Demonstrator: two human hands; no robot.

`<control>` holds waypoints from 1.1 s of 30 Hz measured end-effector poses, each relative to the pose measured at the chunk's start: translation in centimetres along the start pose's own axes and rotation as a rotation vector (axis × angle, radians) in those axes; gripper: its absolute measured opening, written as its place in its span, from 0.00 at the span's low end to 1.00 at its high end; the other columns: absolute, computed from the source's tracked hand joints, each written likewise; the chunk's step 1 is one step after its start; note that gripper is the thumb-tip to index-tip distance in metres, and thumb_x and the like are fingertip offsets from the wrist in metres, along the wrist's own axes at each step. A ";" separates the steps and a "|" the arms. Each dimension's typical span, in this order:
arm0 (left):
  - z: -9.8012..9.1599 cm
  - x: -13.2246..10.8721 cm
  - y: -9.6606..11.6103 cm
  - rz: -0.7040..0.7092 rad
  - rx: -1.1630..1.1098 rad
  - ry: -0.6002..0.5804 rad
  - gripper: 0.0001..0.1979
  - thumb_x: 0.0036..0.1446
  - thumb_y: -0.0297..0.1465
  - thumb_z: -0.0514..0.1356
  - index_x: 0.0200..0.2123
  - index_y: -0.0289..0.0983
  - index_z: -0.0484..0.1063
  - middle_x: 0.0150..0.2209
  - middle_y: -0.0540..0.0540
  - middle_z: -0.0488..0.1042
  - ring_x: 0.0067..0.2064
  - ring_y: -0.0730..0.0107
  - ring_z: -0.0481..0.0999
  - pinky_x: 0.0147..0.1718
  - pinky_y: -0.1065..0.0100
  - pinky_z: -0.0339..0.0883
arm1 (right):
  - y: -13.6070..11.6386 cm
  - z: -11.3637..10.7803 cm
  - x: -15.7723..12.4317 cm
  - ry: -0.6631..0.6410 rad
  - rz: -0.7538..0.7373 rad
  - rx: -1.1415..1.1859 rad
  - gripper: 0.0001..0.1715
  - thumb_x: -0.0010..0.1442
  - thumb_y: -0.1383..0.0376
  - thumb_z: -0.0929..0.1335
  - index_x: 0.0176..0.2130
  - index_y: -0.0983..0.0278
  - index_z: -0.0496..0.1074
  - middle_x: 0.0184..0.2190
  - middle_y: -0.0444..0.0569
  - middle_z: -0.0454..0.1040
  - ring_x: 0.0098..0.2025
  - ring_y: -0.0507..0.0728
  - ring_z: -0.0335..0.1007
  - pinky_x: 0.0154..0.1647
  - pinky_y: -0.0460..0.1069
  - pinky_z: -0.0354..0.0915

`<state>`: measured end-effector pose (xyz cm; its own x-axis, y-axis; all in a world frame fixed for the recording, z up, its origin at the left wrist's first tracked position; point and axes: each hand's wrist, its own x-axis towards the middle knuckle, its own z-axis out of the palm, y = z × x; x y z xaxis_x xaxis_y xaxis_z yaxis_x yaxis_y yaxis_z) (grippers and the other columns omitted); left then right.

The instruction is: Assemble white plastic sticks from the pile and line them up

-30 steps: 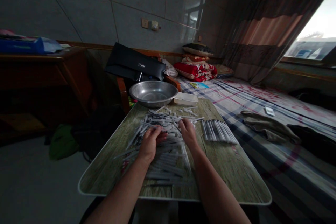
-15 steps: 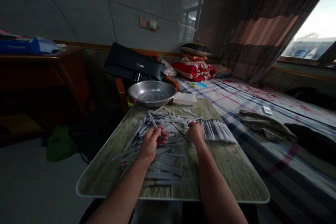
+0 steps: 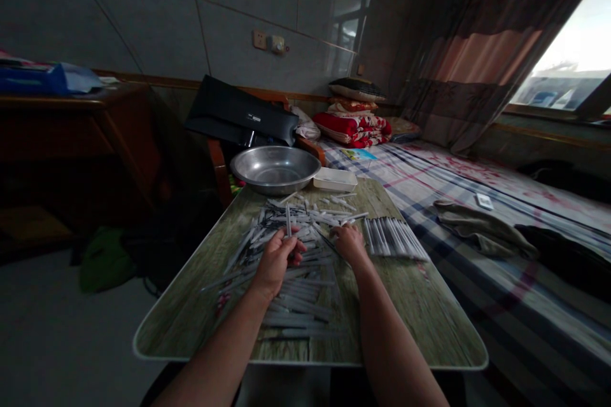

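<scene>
My left hand (image 3: 279, 257) is closed around a slim white pen (image 3: 288, 219), which points up and away from me. Beneath and around it spreads a loose pile of white pen parts (image 3: 298, 292), with small caps or tips among them. My right hand (image 3: 351, 243) is over the right side of the pile, its fingers somewhat apart and touching or just above the loose pieces. I see nothing clearly held in it. Just to its right lies a neat row of white pens with dark ends (image 3: 394, 238), side by side.
A wide metal basin (image 3: 275, 168) and a shallow white plastic box (image 3: 335, 179) stand at the far edge of the wood-patterned table (image 3: 186, 324). Behind the basin rests a black case (image 3: 243, 117). A bed with a plaid sheet (image 3: 443, 184) adjoins the table's right side.
The pen in my left hand has swung from leaning left to nearly upright. My right hand has shifted slightly left, away from the row, and its fingers have spread.
</scene>
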<state>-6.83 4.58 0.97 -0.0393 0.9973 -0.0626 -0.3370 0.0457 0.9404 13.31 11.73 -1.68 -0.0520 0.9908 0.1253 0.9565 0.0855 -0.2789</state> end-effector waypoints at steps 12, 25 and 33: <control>0.1 -0.5 0.2 -0.056 0.097 -0.151 0.20 0.54 0.47 0.58 0.40 0.35 0.69 0.19 0.55 0.64 0.18 0.81 0.55 0.16 0.79 0.43 | -1.1 0.2 0.7 0.208 -0.045 0.879 0.14 0.48 0.72 0.68 0.38 0.63 0.74 0.28 0.43 0.68 0.30 0.52 0.62 0.34 0.47 0.59; 1.0 -0.7 -0.7 -0.042 0.263 -0.281 0.18 0.56 0.38 0.56 0.46 0.33 0.69 0.18 0.56 0.64 0.18 0.80 0.53 0.20 0.74 0.46 | -5.2 -0.8 -1.0 -0.073 -0.030 2.120 0.11 0.51 0.70 0.72 0.38 0.63 0.76 0.28 0.43 0.72 0.29 0.49 0.66 0.30 0.44 0.65; 0.8 -0.7 -0.9 -0.032 0.241 -0.262 0.18 0.57 0.37 0.55 0.47 0.32 0.70 0.18 0.56 0.62 0.20 0.78 0.55 0.22 0.74 0.48 | -5.4 -1.1 -1.1 -0.080 -0.069 2.120 0.09 0.52 0.68 0.72 0.37 0.64 0.76 0.26 0.42 0.70 0.28 0.49 0.64 0.30 0.44 0.63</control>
<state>-5.71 3.92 0.46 0.2211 0.9746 -0.0345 -0.1012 0.0581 0.9932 8.55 10.09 0.73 -0.1285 0.9779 0.1651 -0.7422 0.0156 -0.6700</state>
